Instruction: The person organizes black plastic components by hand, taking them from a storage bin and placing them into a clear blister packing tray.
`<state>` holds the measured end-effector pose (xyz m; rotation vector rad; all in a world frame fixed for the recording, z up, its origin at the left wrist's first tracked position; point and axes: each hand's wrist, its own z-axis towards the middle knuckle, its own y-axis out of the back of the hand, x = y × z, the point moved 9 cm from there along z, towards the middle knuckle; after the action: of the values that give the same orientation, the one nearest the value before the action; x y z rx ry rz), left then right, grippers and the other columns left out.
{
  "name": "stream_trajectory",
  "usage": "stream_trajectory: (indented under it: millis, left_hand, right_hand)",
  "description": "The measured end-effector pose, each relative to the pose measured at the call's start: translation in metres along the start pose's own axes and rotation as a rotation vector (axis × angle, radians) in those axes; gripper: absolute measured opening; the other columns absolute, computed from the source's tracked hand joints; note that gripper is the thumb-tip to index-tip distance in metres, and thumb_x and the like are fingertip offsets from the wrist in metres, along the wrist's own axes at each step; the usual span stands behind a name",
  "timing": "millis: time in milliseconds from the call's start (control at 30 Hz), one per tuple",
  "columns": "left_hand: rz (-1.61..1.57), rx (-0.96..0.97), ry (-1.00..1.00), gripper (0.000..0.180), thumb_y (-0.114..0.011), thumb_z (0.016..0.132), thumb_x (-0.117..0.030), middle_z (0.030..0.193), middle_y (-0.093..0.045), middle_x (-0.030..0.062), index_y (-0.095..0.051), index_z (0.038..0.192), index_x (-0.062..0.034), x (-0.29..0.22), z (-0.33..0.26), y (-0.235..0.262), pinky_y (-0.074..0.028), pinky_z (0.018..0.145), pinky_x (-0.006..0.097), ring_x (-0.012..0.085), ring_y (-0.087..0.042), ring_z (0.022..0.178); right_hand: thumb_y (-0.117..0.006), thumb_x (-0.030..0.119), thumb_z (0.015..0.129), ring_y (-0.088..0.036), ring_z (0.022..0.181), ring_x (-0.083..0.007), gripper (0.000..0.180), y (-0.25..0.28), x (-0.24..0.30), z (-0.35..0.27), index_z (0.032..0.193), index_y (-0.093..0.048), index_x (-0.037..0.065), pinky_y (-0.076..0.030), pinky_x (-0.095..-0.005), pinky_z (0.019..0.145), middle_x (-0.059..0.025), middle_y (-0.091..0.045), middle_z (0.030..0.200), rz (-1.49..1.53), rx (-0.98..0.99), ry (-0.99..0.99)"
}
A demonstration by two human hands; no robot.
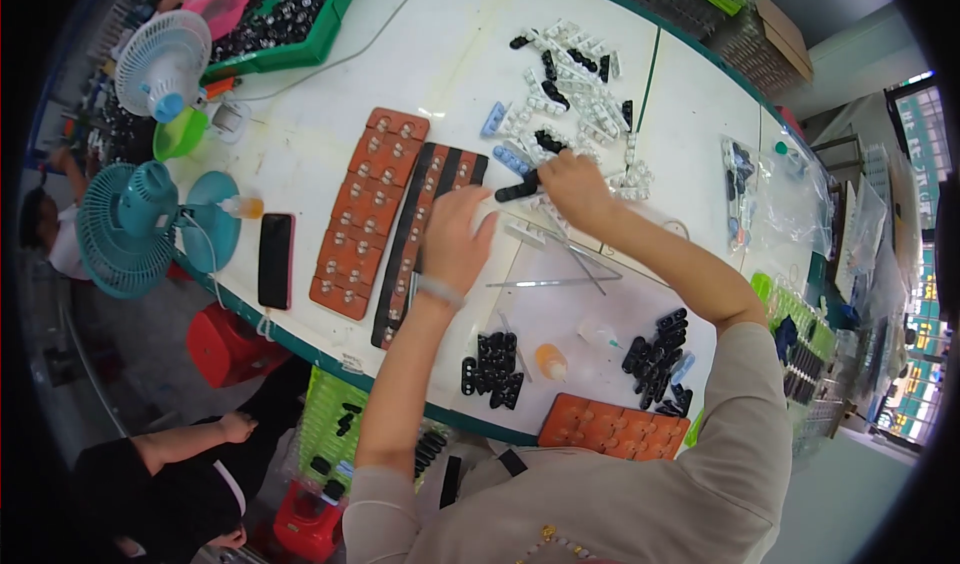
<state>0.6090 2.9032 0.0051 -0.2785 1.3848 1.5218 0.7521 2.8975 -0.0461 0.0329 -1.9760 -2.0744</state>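
Note:
My right hand (572,186) grips a small black plastic strip (516,192) by one end, just above the far end of a long black fixture strip (412,242). My left hand (455,236) lies flat with fingers spread on that black strip and on the orange fixture board (366,210) beside it. A heap of white and black plastic strips (575,84) lies behind my right hand, with two light blue pieces (495,119) among them.
Two piles of black parts (493,367) (660,359), an orange dropper bottle (551,362), metal rods (560,282) and a second orange board (612,429) lie near me. A phone (275,260), two teal fans (130,226) and a green crate (290,56) stand left. Another person (170,474) sits below left.

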Motion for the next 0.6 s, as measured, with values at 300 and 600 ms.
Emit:
stream_trajectory:
  millis: [300, 600]
  left_hand:
    - [-0.811, -0.078, 0.693, 0.043, -0.057, 0.081, -0.020, 0.099, -0.052, 0.0074, -0.040, 0.116, -0.0028, 0.046, -0.005, -0.066, -0.042, 0.076, 0.025, 0.0151, -0.051, 0.090]
    - [-1.520, -0.423, 1.132, 0.018, -0.059, 0.079, -0.024, 0.066, -0.052, 0.0014, -0.050, 0.082, -0.0089, 0.067, -0.078, -0.051, -0.039, 0.044, 0.020, 0.0094, -0.049, 0.054]
  right_hand:
    - [-0.058, 0.018, 0.063, -0.057, 0.067, -0.0317, 0.015, 0.011, -0.055, -0.004, 0.071, -0.062, 0.006, -0.047, -0.0365, 0.062, -0.0156, -0.059, 0.067, 0.520, 0.121, -0.401]
    - [-0.070, 0.021, 0.066, -0.060, 0.071, -0.0207, 0.045, 0.050, 0.064, -0.014, 0.103, -0.054, 0.002, -0.047, -0.0307, 0.062, -0.0130, -0.061, 0.087, 0.884, 0.129, -0.006]
